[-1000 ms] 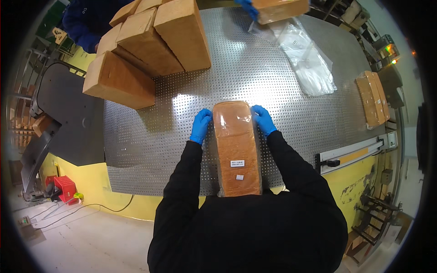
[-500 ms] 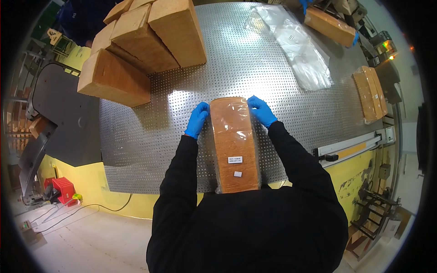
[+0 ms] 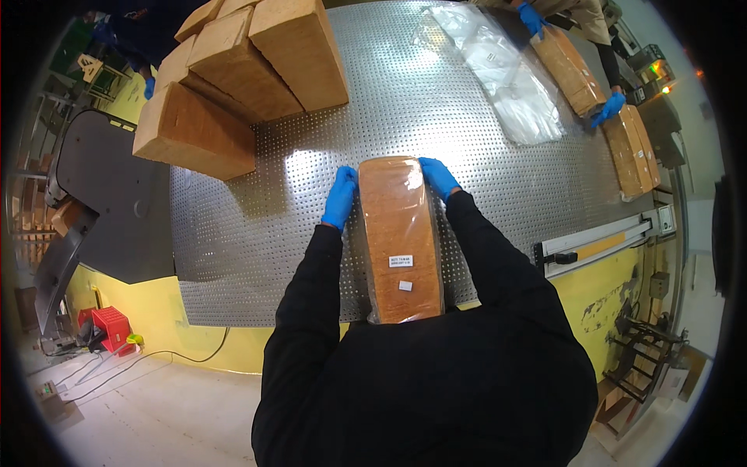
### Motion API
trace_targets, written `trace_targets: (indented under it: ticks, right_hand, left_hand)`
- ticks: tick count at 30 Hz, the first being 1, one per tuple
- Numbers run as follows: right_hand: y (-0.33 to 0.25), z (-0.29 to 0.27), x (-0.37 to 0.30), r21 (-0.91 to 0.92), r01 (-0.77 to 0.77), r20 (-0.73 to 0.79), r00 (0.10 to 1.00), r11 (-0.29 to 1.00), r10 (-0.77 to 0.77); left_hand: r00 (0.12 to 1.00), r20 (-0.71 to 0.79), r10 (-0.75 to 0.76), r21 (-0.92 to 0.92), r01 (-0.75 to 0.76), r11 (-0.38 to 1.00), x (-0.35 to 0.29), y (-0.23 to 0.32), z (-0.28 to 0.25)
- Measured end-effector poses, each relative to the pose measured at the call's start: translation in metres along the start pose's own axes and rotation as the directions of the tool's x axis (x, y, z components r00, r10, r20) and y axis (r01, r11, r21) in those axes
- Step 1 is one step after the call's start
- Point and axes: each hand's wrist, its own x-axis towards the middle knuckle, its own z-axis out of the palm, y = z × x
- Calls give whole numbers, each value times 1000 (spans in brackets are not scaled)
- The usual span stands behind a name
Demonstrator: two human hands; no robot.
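Note:
A long bread loaf [image 3: 395, 210] in a clear plastic bag lies lengthwise in front of me, its near end against my body. Two small white labels [image 3: 401, 262] show through or on the bag. My left hand [image 3: 339, 198], in a blue glove, is closed at the far left corner of the loaf, fingers against the bag's side. At the far right corner my right hand [image 3: 440, 178], gloved alike, grips the bag's edge. Some fingertips are hidden against the plastic.
Several unbagged loaves [image 3: 245, 62] stand at the far left of the perforated metal table [image 3: 311, 226]. Flat clear bags [image 3: 498, 74] lie far right of centre. A co-worker's gloved hands [image 3: 609, 108] hold another bagged loaf [image 3: 566, 70] beside bagged bread [image 3: 632, 152] at the right edge.
My hands and the bagged loaf have shifted slightly away from me, and the right hand sits closer to the loaf. The co-worker's loaf has come nearer the bagged bread. A gloved hand appears far left.

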Motion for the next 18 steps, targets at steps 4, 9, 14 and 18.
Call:
trace_targets:
  ticks: [4,9,14,18]
  right_hand:
    - [11,28,-10,176,-37,-311,946,984,91]
    - [25,29,-103,272,-16,-375,919,962,121]
    - [64,25,-244,50,-482,302,842,875,447]
    - [55,38,-310,-66,-265,258,927,962,273]
  left_hand:
    - [1000,-27,6,115,-3,993,5,-14,-5]
    - [985,-165,-49,6,51,999,-88,-40,18]
    - [840,351,-414,57,422,905,-258,-35,12]
    - [817,470,-333,-57,405,913,-258,30,31]
